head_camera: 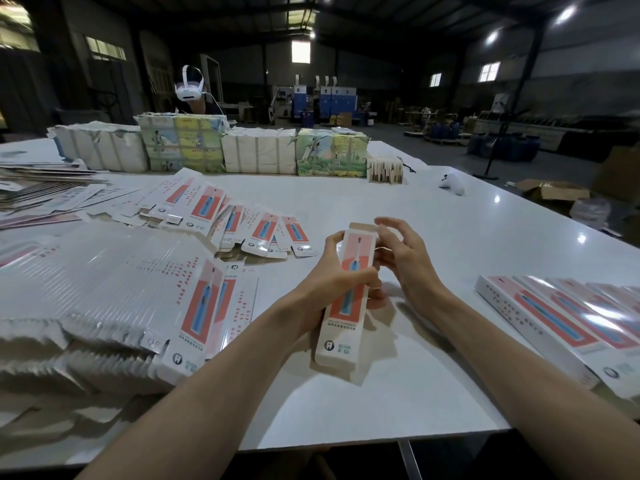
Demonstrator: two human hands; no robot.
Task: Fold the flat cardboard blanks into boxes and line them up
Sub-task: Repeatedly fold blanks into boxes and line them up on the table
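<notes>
Two hands (341, 282), one box (346, 296)

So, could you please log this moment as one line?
left hand: holds box | right hand: open at top flap | finished boxes: right

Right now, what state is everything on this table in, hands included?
Box in hand: popped open, far end flap unclosed.
Left hand: gripping the box's middle.
Right hand: fingers spread at the box's far end.
Flat blanks: unfolded, stacked at left.
Finished boxes: folded, lined up at right.
Wrapped bundles: bound, stacked.
</notes>
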